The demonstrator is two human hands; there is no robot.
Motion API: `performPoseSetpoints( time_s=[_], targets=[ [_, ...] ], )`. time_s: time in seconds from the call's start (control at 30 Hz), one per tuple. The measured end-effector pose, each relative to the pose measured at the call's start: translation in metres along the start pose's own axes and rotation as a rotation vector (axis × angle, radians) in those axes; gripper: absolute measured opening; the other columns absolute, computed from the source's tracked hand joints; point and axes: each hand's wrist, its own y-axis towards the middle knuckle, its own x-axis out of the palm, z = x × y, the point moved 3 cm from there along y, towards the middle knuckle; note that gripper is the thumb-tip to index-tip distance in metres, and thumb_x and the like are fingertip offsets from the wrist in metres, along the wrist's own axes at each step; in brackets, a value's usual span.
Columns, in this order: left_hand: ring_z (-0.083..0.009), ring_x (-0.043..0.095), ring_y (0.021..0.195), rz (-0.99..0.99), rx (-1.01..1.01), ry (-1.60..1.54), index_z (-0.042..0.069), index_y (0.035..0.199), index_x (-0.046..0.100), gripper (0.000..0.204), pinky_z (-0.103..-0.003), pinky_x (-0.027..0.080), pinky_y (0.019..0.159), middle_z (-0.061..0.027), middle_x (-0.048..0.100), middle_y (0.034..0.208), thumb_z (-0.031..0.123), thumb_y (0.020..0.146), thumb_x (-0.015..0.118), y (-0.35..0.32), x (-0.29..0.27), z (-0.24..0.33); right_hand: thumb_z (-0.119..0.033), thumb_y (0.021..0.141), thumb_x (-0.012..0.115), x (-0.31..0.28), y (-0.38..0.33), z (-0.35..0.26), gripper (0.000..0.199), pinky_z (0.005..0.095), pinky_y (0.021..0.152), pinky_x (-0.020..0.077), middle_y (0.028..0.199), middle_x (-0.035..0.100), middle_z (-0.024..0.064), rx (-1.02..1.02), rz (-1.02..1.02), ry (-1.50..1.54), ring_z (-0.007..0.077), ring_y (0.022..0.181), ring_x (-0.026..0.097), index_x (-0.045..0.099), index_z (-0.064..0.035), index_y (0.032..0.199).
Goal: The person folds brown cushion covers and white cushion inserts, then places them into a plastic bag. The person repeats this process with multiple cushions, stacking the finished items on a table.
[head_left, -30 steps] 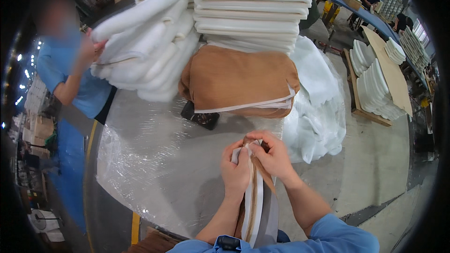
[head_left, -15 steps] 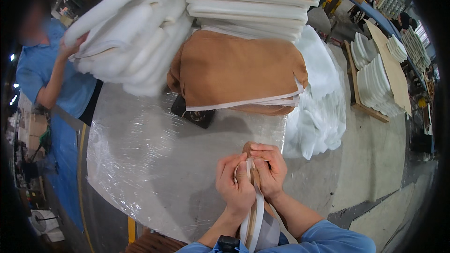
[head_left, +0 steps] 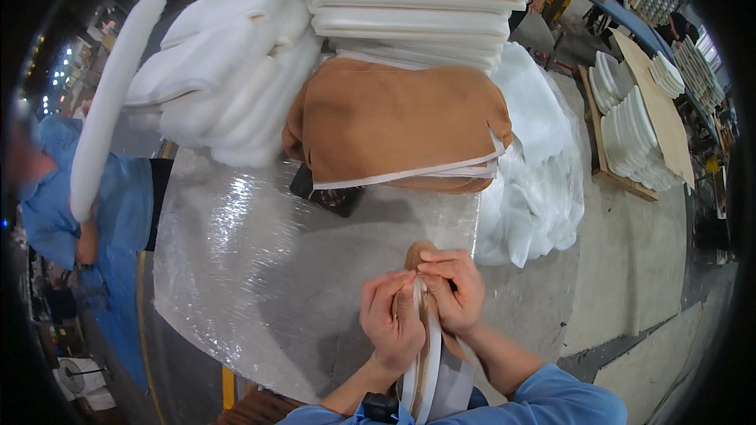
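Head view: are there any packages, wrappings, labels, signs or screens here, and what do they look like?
Clear wrap: shiny, crinkled film stretched over the round grey table.
Clear bag: at the table's right edge, holding white stuffing.
Black device: small, flat, on the table under the tan cover's edge; whether it has a screen cannot be told.
Watch: dark, on the left wrist, its face blank.
No labels or signs are clear.

A wrapped desk (head_left: pixel 260 267) fills the centre. At its near edge, the left hand (head_left: pixel 391 321) and right hand (head_left: pixel 450 290) meet side by side on a cushion cover (head_left: pixel 429 346). Behind them a folded cover (head_left: pixel 394 122) lies on the desk, under stacked pads (head_left: pixel 417 0). Foam sheets (head_left: pixel 228 79) lie left, loose wadding (head_left: pixel 535 189) right.
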Motion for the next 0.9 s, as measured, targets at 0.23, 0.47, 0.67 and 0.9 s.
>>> performPoseSetpoints(
  time_s=[0.23, 0.47, 0.67, 0.9],
  targets=[
    [-0.0224, 0.070, 0.083, -0.051, 0.066, 0.087, 0.002, 0.103, 0.078, 0.014, -0.032, 0.056, 0.071, -0.0112, 0.069, 0.097, 0.000, 0.089, 0.078, 0.003, -0.009, 0.007, 0.000, 0.095, 0.067, -0.023, 0.048, -0.016, 0.027, 0.0381, 0.094, 0.0568, 0.129, 0.069, 0.0124, 0.004, -0.562, 0.076, 0.0326, 0.114, 0.069, 0.073, -0.0022, 0.121],
    [-0.0177, 0.069, 0.076, -0.283, 0.098, 0.089, 0.003, 0.099, 0.079, 0.017, -0.029, 0.054, 0.066, -0.0078, 0.070, 0.093, 0.001, 0.083, 0.086, 0.024, -0.018, 0.017, -0.001, 0.094, 0.067, -0.019, 0.024, 0.009, 0.014, 0.0372, 0.095, 0.0558, 0.124, 0.069, 0.0120, -0.059, -0.405, 0.208, 0.0308, 0.117, 0.068, 0.071, 0.0003, 0.108],
    [-0.0185, 0.068, 0.074, -0.391, 0.335, 0.079, 0.004, 0.098, 0.079, 0.018, -0.029, 0.055, 0.065, -0.0087, 0.070, 0.094, 0.004, 0.082, 0.088, 0.040, -0.009, 0.025, -0.003, 0.092, 0.069, -0.028, 0.038, -0.004, 0.015, 0.0387, 0.094, 0.0567, 0.123, 0.069, 0.0097, 0.024, -0.474, 0.086, 0.0301, 0.115, 0.068, 0.071, -0.0026, 0.107],
    [-0.0172, 0.068, 0.079, -0.430, 0.297, -0.073, 0.002, 0.104, 0.076, 0.017, -0.028, 0.056, 0.066, -0.0098, 0.070, 0.102, 0.016, 0.094, 0.079, 0.048, -0.005, 0.020, -0.007, 0.094, 0.067, -0.035, 0.031, 0.006, 0.011, 0.0390, 0.092, 0.0572, 0.121, 0.070, 0.0079, -0.021, -0.486, 0.072, 0.0290, 0.112, 0.069, 0.072, -0.0045, 0.103]
  ],
)
